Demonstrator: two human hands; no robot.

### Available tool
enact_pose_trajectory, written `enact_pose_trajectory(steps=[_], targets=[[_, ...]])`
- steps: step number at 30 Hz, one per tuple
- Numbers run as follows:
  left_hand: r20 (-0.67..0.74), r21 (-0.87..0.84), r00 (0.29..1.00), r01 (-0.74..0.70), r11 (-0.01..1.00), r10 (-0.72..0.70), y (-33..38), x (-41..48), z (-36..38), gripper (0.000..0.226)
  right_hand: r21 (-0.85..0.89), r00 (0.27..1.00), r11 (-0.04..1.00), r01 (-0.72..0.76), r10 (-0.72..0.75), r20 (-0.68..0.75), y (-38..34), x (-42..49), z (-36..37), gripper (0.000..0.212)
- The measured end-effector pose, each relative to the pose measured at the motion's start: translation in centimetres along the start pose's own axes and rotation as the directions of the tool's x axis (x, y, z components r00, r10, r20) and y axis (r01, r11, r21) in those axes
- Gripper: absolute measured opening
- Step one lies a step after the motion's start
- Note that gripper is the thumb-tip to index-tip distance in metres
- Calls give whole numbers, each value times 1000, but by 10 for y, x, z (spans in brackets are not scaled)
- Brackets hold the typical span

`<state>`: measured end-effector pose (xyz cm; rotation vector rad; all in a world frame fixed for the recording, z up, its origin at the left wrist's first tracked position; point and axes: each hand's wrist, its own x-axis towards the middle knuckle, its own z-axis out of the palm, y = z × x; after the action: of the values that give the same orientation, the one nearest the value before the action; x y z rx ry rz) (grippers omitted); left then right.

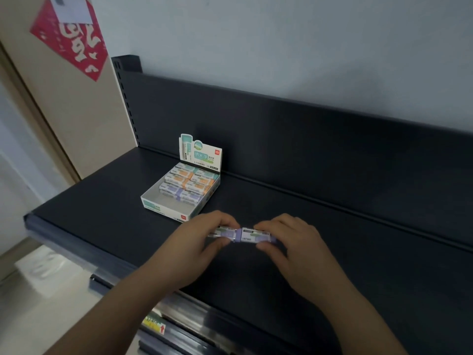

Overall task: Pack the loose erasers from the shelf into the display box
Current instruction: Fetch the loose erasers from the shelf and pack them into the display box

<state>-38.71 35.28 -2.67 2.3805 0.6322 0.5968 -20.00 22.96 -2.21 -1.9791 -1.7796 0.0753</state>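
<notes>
Left hand [202,242] and right hand [289,244] each pinch a purple eraser [252,235] end-to-end over the shelf [102,201], near the display box [166,208]; loose-looking grip, one might drop.

A red arrow marks a yellow shelf label [154,324]; print on the display box [179,198] is too small to read.
</notes>
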Motion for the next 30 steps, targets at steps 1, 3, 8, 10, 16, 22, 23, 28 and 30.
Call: enact_pose_trajectory(steps=[1, 3, 8, 10, 16, 22, 23, 28, 30], targets=[[1, -3, 1000, 3, 1000, -3, 0, 0, 0, 28, 3, 1000, 1000, 0, -1, 8, 0, 1, 0, 26], [7, -11, 1000, 14, 1000, -13, -2, 0, -1, 27, 11, 1000, 1000, 4, -5, 29, 0, 3, 1, 26], [11, -43, 1000, 10, 999, -10, -13, 1, -3, 27, 1, 998, 1000, 13, -13, 58, -2, 6, 5, 24], [16, -52, 1000, -14, 999, 15, -18, 5, -3, 28, -17, 999, 1000, 3, -2, 37, -3, 7, 7, 23], [49, -14, 990, -135, 991, 136, -37, 27, -28, 25, -104, 997, 994, -41, 34, -74, -22, 24, 11, 24], [92, 158, 967, -251, 955, 239, -77, 45, -81, 25, -174, 980, 977, -124, 94, -173, -63, 61, 33, 25], [93, 171, 965, -258, 951, 245, -86, 49, -90, 24, -177, 977, 975, -136, 102, -187, -71, 69, 38, 26], [192, 187, 961, -233, 954, 197, -130, 69, -118, 25, -250, 962, 942, -224, 173, -210, -100, 103, 66, 25], [220, 186, 962, -205, 961, 163, -140, 77, -120, 23, -264, 958, 931, -252, 202, -201, -104, 115, 74, 25]])
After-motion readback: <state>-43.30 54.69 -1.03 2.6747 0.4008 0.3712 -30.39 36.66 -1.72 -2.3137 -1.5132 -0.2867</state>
